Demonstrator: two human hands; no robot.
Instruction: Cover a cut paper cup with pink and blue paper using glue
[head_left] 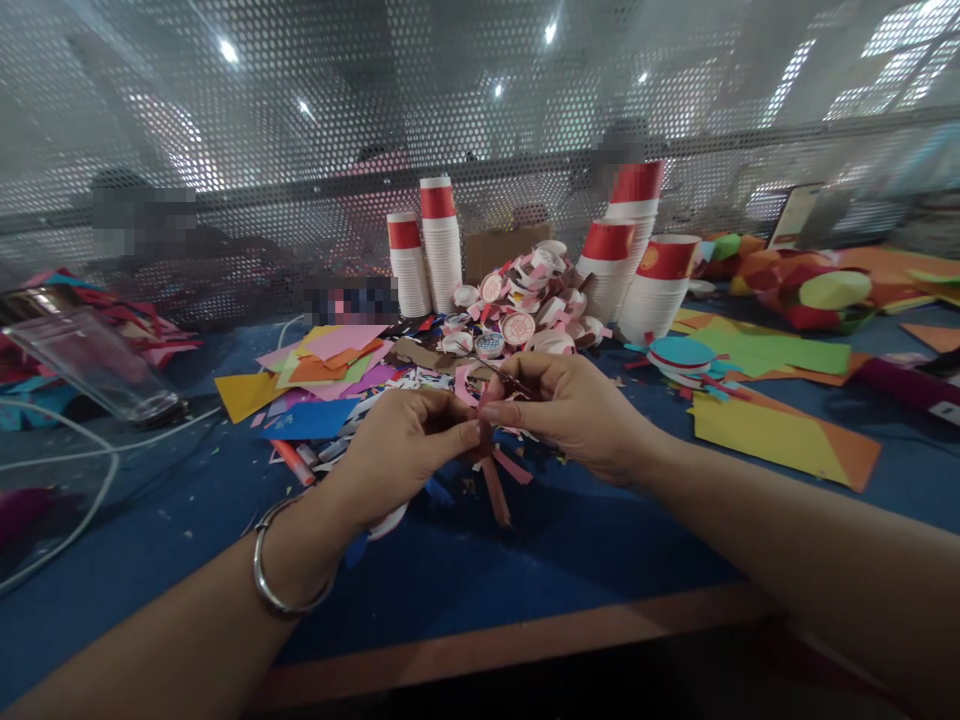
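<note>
My left hand [409, 440], with a silver bangle [262, 570] at its wrist, is closed, thumb against fingers. My right hand [574, 415] is closed in a pinch right beside it. Between the fingertips are pink and brown paper strips [486, 440]; their exact shape is partly hidden by my fingers. A thin dark edge shows at the right fingers, too blurred to name. Just below the hands a brown strip [496, 495] and a pink strip [514, 466] stick out over the blue tabletop [570, 560]. Behind lies a heap of round white paper pieces with pink strips [517, 328].
Stacks of red-and-white paper cups [439, 235] stand behind on the left, more cups [656, 290] on the right. Coloured paper sheets [337, 365] lie left, yellow paper [772, 430] right. A clear bottle [101, 355] and white cable [112, 470] are far left. A perforated screen [337, 100] rises behind.
</note>
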